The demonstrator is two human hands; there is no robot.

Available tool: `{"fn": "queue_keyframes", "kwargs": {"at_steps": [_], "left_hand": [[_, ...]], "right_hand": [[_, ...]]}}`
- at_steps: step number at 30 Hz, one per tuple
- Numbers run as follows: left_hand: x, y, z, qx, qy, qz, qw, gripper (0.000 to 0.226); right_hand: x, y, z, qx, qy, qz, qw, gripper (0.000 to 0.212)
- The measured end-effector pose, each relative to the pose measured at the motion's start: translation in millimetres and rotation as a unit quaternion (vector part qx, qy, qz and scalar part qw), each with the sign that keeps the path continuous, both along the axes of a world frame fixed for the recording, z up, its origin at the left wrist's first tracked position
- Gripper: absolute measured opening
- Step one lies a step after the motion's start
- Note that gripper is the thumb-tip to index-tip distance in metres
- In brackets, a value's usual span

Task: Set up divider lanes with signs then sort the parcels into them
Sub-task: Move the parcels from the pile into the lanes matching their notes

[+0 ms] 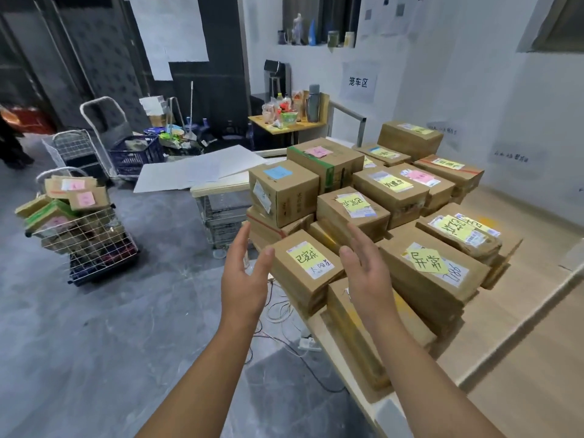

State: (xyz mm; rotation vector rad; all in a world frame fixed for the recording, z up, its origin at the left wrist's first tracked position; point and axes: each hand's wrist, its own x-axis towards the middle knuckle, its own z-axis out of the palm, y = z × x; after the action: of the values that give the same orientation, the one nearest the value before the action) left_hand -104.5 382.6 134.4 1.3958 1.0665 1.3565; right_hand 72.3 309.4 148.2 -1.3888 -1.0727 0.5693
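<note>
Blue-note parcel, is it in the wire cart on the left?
No, the blue-note parcel sits on the pile of parcels on the wooden platform, well apart from the wire cart.

Brown cardboard parcels (429,276) carry yellow, pink and blue paper labels (305,257); the wooden table (521,343) is pale beige, the concrete floor (94,327) mottled grey, the plastic crate (136,153) dark blue.

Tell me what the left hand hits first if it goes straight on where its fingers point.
Probably the low red-taped parcel under the blue-note parcel: the left hand has straight fingers ending by its near corner. Depth is unclear, so it might slip past on the outer side.
</note>
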Motion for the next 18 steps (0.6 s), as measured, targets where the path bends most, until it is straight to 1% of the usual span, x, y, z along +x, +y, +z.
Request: {"fn": "queue_keyframes", "kwargs": {"at_steps": [3, 7, 10, 13, 17, 18], "left_hand": [[-14, 68, -2, 0.001, -0.009, -0.020, 1.000, 0.050], [-31, 158, -1, 0.002, 0.017, -0.057, 0.998, 0.050], [-37, 216, 1, 0.005, 0.038, -0.084, 0.996, 0.053], [-37, 265, -1, -0.005, 0.045, -0.107, 0.993, 0.053], [-27, 327, -8, -0.019, 0.069, -0.127, 0.989, 0.063], [-23, 342, -10, -0.021, 0.076, -0.136, 0.988, 0.061]], "right_hand": [[-15, 65, -7, 0.000, -0.006, -0.024, 1.000, 0.037], [-35, 144, -10, -0.004, 0.002, -0.067, 0.998, 0.038], [-48, 189, -14, -0.003, 0.022, -0.111, 0.994, 0.040], [-57, 226, -24, -0.022, 0.048, -0.141, 0.989, 0.042], [-57, 275, -30, -0.044, 0.064, -0.190, 0.979, 0.048], [-56, 287, -32, -0.051, 0.064, -0.200, 0.976, 0.047]]}}
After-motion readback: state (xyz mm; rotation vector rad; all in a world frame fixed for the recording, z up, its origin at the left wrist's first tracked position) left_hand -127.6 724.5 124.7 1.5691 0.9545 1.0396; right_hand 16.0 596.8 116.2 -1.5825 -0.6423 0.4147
